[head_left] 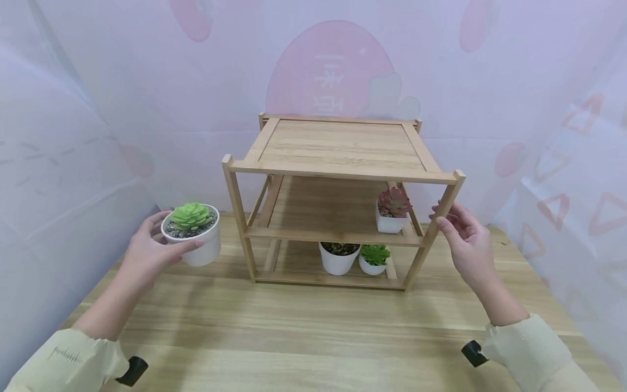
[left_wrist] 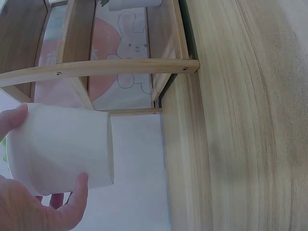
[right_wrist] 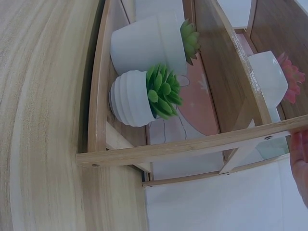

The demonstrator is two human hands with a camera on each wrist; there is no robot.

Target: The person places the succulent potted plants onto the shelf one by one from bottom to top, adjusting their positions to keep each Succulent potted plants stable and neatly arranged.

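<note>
My left hand (head_left: pixel 152 242) grips a white round pot (head_left: pixel 208 247) with a green succulent (head_left: pixel 191 216) in grey gravel, held left of a three-tier wooden shelf (head_left: pixel 343 142). Thumb and fingers wrap the pot's sides, and its smooth wall (left_wrist: pixel 67 149) fills much of the left wrist view. At the shelf's right front post (head_left: pixel 443 204), my right hand (head_left: pixel 467 245) pinches the wood, thumb in front and fingertips behind. On the middle tier, at the right, stands a red succulent (head_left: pixel 394 201) in a white angular pot (head_left: pixel 391 224).
The bottom tier holds a larger white pot (head_left: pixel 338 263) beside a small ribbed white pot (right_wrist: pixel 130 98) with a green succulent (right_wrist: pixel 163 91). The shelf stands on a wood-grain table (head_left: pixel 294 332). Pale printed curtains (head_left: pixel 206 98) enclose the back and sides.
</note>
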